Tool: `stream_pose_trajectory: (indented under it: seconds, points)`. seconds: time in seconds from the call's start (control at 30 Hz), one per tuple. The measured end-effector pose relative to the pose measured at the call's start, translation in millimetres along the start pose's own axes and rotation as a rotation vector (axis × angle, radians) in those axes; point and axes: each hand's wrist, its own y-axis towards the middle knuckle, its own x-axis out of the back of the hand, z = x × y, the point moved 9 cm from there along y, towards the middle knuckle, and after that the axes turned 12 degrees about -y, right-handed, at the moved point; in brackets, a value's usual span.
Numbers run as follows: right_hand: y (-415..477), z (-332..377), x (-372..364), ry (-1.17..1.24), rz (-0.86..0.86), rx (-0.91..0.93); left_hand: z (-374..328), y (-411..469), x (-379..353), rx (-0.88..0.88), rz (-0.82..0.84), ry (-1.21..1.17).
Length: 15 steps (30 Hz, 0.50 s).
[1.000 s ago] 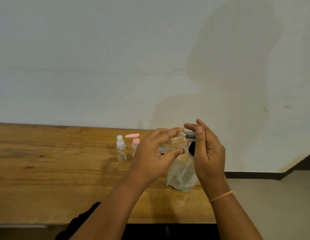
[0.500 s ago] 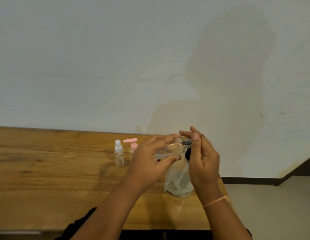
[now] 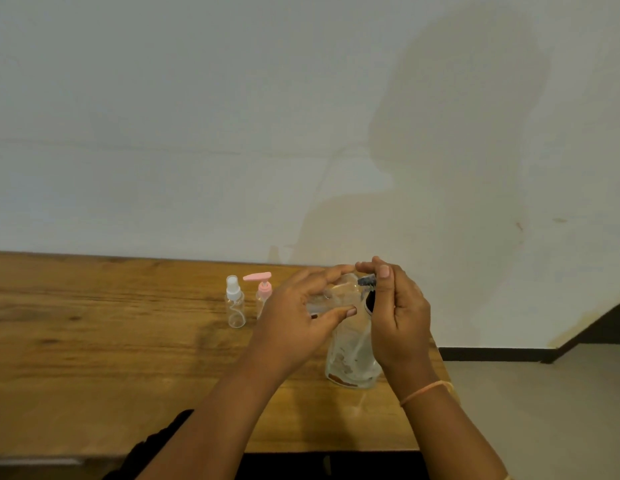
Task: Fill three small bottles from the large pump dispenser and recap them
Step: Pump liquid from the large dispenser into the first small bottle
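Observation:
A large clear pump dispenser stands on the wooden table near its right end. My left hand holds a small clear bottle on its side between fingers and thumb, its mouth at the dispenser's dark nozzle. My right hand rests on the pump head, fingers curled over it. Two more small bottles stand behind to the left: one with a white spray cap and one with a pink pump cap.
A plain white wall rises directly behind the table. The table's right edge ends just past the dispenser, with grey floor beyond it. The near table edge runs below my forearms.
The view has shifted slightly, so both hands and the bottles sit a little lower and further left in frame. Both hands keep the same hold on bottle and pump.

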Motion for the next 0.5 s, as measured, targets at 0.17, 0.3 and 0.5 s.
stream_pose_trajectory:
  seconds: [0.17,0.3,0.5]
  points:
    - [5.4,10.0,3.6,0.03,-0.014,0.005,-6.4,0.8,2.1,-0.025,-0.025,-0.028]
    - [4.2,4.8,0.9,0.053,-0.004,-0.013,-5.0,1.5,2.9,-0.028,-0.021,-0.038]
    - [0.0,-5.3,-4.3,0.008,0.02,-0.032,4.5,0.6,0.1,0.024,0.001,-0.017]
